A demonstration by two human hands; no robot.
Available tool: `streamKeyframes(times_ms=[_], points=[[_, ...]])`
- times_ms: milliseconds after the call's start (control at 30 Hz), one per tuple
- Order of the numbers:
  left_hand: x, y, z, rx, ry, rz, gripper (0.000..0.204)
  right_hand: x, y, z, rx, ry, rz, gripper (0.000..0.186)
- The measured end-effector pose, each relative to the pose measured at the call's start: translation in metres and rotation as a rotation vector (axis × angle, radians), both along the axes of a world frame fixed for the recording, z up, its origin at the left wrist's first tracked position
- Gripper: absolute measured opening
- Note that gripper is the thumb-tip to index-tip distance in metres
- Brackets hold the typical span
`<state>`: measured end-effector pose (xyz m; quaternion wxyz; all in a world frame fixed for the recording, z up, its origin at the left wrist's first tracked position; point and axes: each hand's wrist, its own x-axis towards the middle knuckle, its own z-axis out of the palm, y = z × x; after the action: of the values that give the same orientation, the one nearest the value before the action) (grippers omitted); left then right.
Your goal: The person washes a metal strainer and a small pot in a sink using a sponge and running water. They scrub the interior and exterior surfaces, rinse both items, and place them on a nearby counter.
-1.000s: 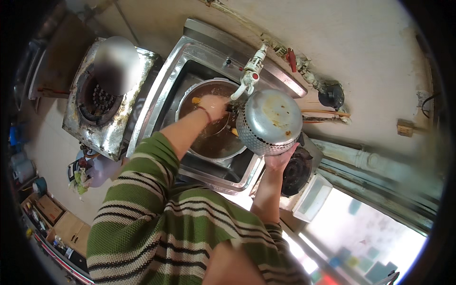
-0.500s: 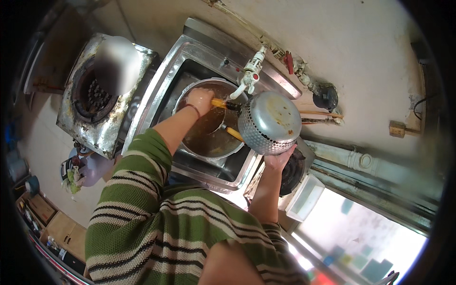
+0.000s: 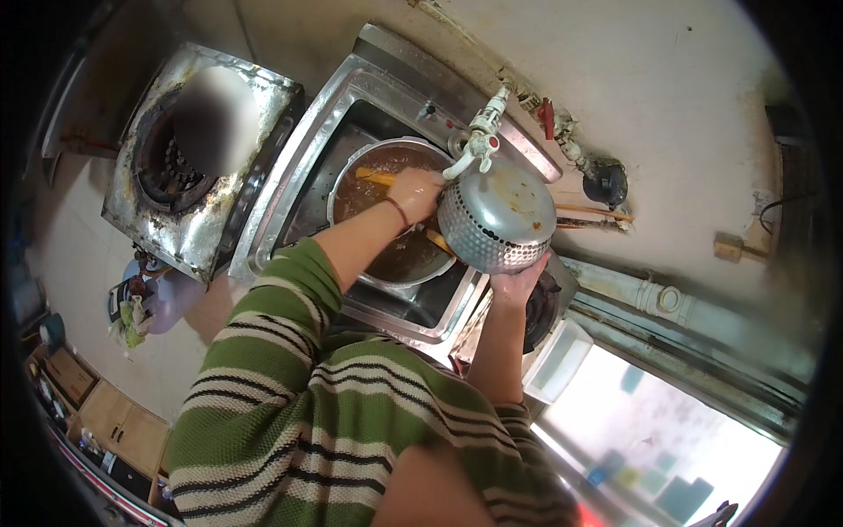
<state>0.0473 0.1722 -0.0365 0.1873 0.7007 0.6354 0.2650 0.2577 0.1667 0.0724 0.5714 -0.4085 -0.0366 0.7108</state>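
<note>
My right hand (image 3: 520, 279) supports a dimpled, perforated silver metal basket (image 3: 500, 213) from below, tilted on its side with its stained base facing up and outward. My left hand (image 3: 416, 195) is closed by the basket's left side, over a large pot (image 3: 339, 187) of brown water. A yellow handle-like piece (image 3: 375, 176) sticks out to the left from that hand; its other end is hidden. A second yellow piece (image 3: 439, 242) shows below the hand, beside the basket. The pot stands in a steel sink (image 3: 307, 211).
A white tap (image 3: 484, 140) with a red-marked knob hangs just above the basket. Left of the sink is a rusty gas stove (image 3: 189, 233). Another burner (image 3: 543, 307) and a white plastic tray (image 3: 562, 358) lie to the right. A lilac container (image 3: 171, 303) stands on the floor.
My left hand has moved right, toward the basket, and the yellow piece now shows on the hand's left instead of its right. The right hand still holds the basket in nearly the same place.
</note>
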Motion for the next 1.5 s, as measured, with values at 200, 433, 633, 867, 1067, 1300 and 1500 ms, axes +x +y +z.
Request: streamKeyframes(times_ms=[200,433,633,867,1067,1300,1500], points=[[-0.048,-0.006,-0.036,-0.307,0.023,0.056,0.026,0.02,0.006,0.003,0.059,0.007,0.005,0.065],[-0.075,-0.007,-0.069,-0.184,-0.203,-0.093,0.028,0.014,0.009,0.014,-0.027,-0.125,-0.067,0.062],[-0.099,-0.019,-0.07,-0.812,-1.812,0.013,0.025,0.03,0.012,0.007,-0.004,-0.197,-0.047,0.062],[-0.021,-0.007,0.004,0.128,-0.348,0.01,0.036,0.027,0.016,-0.013,0.052,-0.201,0.01,0.062],[-0.017,-0.004,0.0,-0.159,-0.066,-0.122,0.023,0.001,0.021,0.001,-0.029,-0.114,-0.026,0.062],[-0.033,-0.016,-0.017,0.077,-0.022,0.025,0.024,-0.019,0.021,-0.016,-0.141,-0.098,-0.08,0.058],[-0.077,-0.022,-0.035,-0.281,0.081,-0.015,0.023,0.005,0.035,-0.053,-0.166,-0.105,-0.061,0.055]])
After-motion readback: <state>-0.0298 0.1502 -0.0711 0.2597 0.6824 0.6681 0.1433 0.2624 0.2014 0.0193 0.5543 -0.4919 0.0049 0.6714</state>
